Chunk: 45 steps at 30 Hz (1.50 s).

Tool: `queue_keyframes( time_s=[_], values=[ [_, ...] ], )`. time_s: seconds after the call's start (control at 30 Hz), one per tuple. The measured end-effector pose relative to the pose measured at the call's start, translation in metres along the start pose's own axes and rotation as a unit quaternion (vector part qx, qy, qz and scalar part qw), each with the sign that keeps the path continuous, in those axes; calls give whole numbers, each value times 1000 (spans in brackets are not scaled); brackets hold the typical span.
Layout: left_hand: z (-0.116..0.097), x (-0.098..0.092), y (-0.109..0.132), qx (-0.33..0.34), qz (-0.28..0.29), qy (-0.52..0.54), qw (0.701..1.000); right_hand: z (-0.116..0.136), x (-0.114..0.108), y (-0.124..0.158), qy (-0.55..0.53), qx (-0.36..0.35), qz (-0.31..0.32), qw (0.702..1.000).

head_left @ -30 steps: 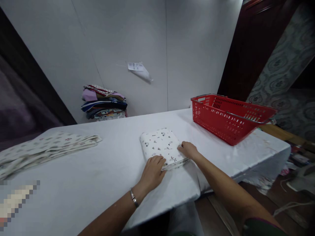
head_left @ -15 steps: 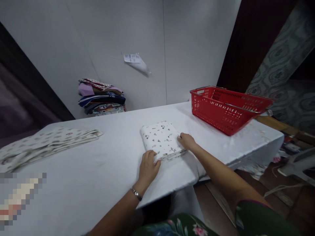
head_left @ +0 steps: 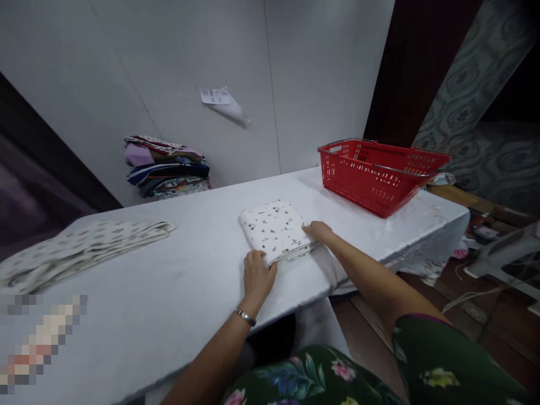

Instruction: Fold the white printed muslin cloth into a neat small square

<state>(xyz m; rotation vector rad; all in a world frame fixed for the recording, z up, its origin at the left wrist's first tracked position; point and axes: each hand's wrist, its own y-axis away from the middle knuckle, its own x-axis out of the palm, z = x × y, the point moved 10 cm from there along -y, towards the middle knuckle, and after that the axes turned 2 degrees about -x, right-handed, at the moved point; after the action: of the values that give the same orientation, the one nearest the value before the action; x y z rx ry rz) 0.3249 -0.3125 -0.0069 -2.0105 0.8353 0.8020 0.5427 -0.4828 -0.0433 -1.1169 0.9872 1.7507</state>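
Note:
A white cloth (head_left: 274, 229) with a small dark print lies folded into a flat, layered square on the table. My left hand (head_left: 258, 277) is closed around its near left corner, with the thumb against the front edge and a metal band at the wrist. At the right edge, the thumb and fingers of my right hand (head_left: 319, 231) pinch the cloth; some of the fingertips are hidden. Further left lies another pale printed cloth (head_left: 97, 244), loosely folded and longer.
The white-covered table (head_left: 185, 281) has its near edge by my body. A red plastic basket (head_left: 371, 183) with metal handles stands at the back right. A pile of folded fabrics (head_left: 166, 169) sits by the wall at the back left. A paper sign (head_left: 216, 97) hangs above.
The camera view has shifted a little, so the basket and the wall sign appear further left and higher. Both hands stay on the folded cloth, which looks nearly unchanged.

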Motion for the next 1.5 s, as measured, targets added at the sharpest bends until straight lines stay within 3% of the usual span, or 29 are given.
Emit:
queue_keyframes(
  time_s=[0.23, 0.3, 0.43, 0.5, 0.6, 0.73, 0.8, 0.9, 1.0, 1.17, 1.3, 1.4, 1.5],
  values=[
    [10, 15, -11, -71, 48, 60, 994, 3, 1, -1, -15, 7, 23, 1000],
    [16, -1, -21, -74, 24, 86, 993, 12, 2, 8, -17, -1, 28, 999],
    [42, -50, -24, -51, -35, 80, 995, 45, 22, 40, -17, -46, 46, 998],
    [62, -60, -13, -58, -17, 48, 997, 60, 33, 57, -12, -73, 46, 996],
    [87, -57, 6, -77, 40, 12, 996, 70, 42, 74, -6, -90, 43, 995],
    [99, -53, 7, -78, 116, 17, 990, 68, 40, 77, 10, -85, 55, 995],
    [96, -59, -4, -69, 117, 41, 990, 69, 30, 71, 22, -87, 31, 996],
    [75, -67, -23, -15, 78, 54, 995, 77, 4, 52, -20, -103, -53, 993],
    [48, -50, -27, 64, 82, -9, 994, 80, -13, 19, -115, -96, -98, 984],
    [45, -3, -11, 117, 164, -98, 975, 74, -11, -46, -183, -57, -71, 979],
    [46, -4, -8, 118, 153, -97, 976, 78, -6, -82, -203, -48, -48, 977],
    [19, -12, -6, 144, 132, -60, 979, 86, -4, -101, -193, -53, -25, 979],
    [-21, -7, 2, 189, 157, -21, 969, 93, -5, -114, -180, -55, -5, 982]
  ],
)
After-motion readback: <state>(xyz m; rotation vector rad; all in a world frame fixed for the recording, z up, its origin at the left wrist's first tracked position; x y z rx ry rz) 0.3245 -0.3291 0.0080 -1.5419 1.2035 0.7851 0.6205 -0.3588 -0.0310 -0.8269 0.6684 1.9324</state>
